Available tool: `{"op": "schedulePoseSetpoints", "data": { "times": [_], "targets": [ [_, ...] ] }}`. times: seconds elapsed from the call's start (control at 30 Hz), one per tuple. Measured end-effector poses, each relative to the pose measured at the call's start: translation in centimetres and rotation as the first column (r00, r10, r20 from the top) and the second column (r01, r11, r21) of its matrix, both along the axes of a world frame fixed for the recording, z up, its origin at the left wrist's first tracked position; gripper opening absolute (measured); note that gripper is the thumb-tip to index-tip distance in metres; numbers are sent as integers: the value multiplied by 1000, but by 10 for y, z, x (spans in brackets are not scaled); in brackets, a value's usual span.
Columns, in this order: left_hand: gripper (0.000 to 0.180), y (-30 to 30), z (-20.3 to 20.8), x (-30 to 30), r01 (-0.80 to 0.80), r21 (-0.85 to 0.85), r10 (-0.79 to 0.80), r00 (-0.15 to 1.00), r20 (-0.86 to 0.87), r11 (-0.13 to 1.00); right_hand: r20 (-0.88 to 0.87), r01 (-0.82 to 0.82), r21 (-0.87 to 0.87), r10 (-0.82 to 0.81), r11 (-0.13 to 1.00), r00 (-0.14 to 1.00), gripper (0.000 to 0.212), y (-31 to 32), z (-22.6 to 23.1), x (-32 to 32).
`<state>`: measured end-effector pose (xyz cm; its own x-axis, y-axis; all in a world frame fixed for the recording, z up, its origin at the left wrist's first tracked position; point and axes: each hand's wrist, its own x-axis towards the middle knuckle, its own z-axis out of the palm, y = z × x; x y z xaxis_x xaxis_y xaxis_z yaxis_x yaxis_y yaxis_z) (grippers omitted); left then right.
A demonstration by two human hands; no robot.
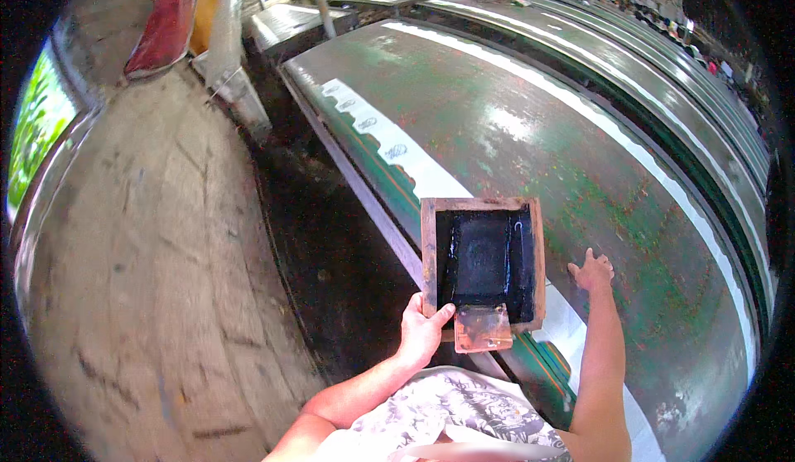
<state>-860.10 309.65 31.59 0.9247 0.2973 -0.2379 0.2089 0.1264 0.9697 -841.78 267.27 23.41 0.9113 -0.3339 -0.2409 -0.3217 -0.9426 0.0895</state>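
Observation:
My left hand [422, 329] is closed on the lower left corner of a wooden screen-printing frame [537, 263], thumb on top. Dark ink coats the mesh [482, 255] inside it. Against the frame's near edge rests a flat, ink-stained squeegee-like blade [483, 329], its top beside my thumb. A white strip of material [439, 179] runs along the near side of the long printing table [530, 131], with small dark printed marks on its far part; the frame covers part of it. My right hand [592, 271] reaches over the tabletop, fingers spread and holding nothing.
Several more long tables [596, 44] stand parallel beyond this one. To the left lies a worn concrete floor [157, 255], with a dark gap along the table. Red cloth [170, 27] and a pale post-like support [232, 81] are at the far left.

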Motion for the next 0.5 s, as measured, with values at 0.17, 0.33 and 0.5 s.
{"op": "schedulePoseSetpoints", "data": {
  "times": [0.17, 0.33, 0.5],
  "targets": [
    [26, 78, -2, 80, 126, 92, -122, 992, -45, 988, -10, 130, 19, -130, 991, 991, 108, 11, 2, 38],
    [28, 121, -14, 151, 213, 4, -213, 977, -28, 977, 28, 280, 23, -280, 960, 960, 110, 12, -11, 46],
    [32, 149, -27, 222, 358, 135, -352, 934, -67, 924, 61, 339, 58, -342, 939, 938, 108, 6, -23, 55]
  ]
}}
